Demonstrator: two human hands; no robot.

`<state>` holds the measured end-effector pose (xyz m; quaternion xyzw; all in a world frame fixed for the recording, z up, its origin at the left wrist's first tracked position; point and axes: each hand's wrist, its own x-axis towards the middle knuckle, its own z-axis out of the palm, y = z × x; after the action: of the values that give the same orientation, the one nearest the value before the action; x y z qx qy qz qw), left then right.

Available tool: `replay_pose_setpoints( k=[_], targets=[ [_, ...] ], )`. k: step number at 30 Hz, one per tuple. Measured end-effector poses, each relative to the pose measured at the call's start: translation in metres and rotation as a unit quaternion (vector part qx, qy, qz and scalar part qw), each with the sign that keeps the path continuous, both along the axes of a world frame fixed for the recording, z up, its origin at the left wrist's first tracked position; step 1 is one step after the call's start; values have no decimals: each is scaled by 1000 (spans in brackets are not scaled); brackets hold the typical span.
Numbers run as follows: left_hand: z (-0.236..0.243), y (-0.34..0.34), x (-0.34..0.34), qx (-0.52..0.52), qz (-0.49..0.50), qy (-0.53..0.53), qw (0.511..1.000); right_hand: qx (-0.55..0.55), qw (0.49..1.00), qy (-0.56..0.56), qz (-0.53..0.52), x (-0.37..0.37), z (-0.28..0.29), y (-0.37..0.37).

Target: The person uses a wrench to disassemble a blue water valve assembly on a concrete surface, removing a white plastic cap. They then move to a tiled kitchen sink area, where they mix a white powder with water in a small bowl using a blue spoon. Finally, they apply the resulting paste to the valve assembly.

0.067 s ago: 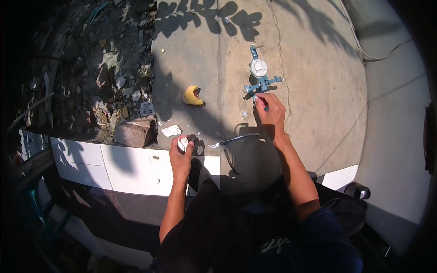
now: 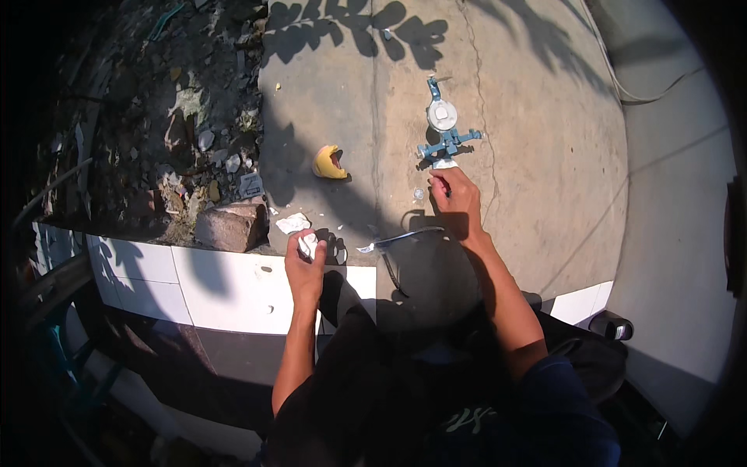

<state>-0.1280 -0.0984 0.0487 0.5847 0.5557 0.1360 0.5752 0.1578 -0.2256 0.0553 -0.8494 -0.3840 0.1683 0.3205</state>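
Blue frame (image 2: 450, 145) with a white disc (image 2: 442, 115) lies on the concrete (image 2: 552, 156), its pale lower end more exposed now that the right hand (image 2: 461, 205), fingers curled, any grip unclear, sits slightly farther back, while the left hand (image 2: 304, 272) closes around a crumpled white wad (image 2: 308, 246).

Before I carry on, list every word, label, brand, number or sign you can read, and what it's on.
No text reads clearly.
Dark cloth garment: pale marks, too blurred to read.
Small pale rectangular packet at left: faint marks, too small to read.
Blue jointed object with a round white disc: none can be made out.
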Motion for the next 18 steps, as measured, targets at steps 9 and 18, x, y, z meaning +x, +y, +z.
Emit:
replay_pose_setpoints(
  k=[9, 18],
  targets=[
    [9, 26, -21, 296, -142, 155, 932, 19, 997, -59, 46, -18, -64, -23],
    [18, 3, -2, 276, -116, 86, 950, 10, 979, 9, -202, 14, -39, -27]
  ],
)
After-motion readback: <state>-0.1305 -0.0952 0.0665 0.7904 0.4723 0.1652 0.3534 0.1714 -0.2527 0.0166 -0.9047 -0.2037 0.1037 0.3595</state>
